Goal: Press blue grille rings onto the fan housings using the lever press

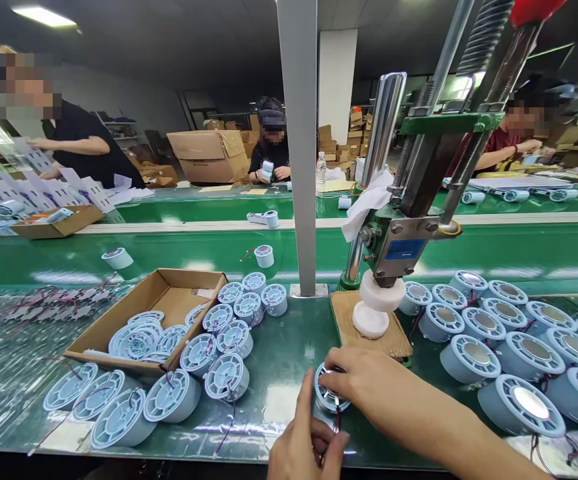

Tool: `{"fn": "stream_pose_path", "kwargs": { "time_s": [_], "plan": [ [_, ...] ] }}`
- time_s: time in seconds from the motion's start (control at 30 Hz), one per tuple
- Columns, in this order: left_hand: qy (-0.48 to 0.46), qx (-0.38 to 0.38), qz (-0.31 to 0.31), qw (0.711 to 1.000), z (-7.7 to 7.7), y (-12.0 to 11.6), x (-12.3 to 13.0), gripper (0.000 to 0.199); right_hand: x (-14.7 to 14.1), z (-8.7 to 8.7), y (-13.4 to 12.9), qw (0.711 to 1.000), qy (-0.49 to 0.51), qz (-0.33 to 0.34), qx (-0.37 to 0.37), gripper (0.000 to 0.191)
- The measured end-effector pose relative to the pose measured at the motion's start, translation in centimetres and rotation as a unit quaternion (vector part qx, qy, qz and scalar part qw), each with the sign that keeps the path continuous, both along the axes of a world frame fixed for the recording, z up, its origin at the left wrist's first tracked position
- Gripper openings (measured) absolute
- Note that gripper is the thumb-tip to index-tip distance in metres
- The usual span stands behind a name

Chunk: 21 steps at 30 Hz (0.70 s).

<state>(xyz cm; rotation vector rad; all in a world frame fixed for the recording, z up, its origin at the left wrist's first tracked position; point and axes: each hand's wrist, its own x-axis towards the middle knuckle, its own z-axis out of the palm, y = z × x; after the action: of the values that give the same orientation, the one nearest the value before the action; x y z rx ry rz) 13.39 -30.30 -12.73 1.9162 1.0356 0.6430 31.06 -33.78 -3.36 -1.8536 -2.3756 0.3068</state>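
1. Hands: The right hand (351,373) is placed over a light-blue round housing (320,395), fingertips on its top face. The left hand (303,437) is just beside the housing's near side, index finger extended toward it, thumb and remaining fingers curled close to the dark red wires (337,420). Whether either hand is clamped on anything cannot be told. The two hands are near each other.
2. Housing position: on the green table (289,340), near its front edge, between the two groups of housings and in front of the hand press (413,247).
3. Press: The white upper pad (383,295) is just above the white lower seat (370,321), which sits on a brown base board (343,310). A red knob (533,10) tops the lever. A white cloth (369,200) hangs on the press.
4. Right side: rows of housings with silver discs (476,357) at their centres; wires show between several.
5. Left side: open-faced housings with spokes (229,337), several with wires trailing, stand beside and in front of a cardboard tray (176,297) holding light-blue rings (139,340).
6. Far left: flat grey pieces (63,307) with red and dark leads lie on clear sheeting.
7. Beyond: a green conveyor belt (209,250) carries a few housings. Three other people are at work on its far side.
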Motion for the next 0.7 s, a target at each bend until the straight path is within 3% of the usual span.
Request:
{"fn": "stream_pose_path", "kwargs": {
  "time_s": [0.13,0.3,0.5,0.7],
  "plan": [
    [-0.022,0.077,0.025,0.996,1.3,1.1,0.0,0.066,0.2,0.1,0.0,1.000,0.013,0.010,-0.008,0.023],
    [-0.009,-0.054,-0.065,0.996,2.2,2.2,1.8,0.082,1.0,-0.7,0.0,0.997,0.065,0.036,0.026,0.018],
    [0.007,-0.069,-0.047,0.997,2.2,2.1,2.2,0.086,1.2,-1.6,0.0,0.994,0.081,0.050,0.052,0.016],
    [-0.024,-0.074,-0.049,0.996,2.3,2.6,2.2,0.089,0.6,-2.6,-0.3,0.995,0.060,0.016,0.081,0.017]
  ]
}}
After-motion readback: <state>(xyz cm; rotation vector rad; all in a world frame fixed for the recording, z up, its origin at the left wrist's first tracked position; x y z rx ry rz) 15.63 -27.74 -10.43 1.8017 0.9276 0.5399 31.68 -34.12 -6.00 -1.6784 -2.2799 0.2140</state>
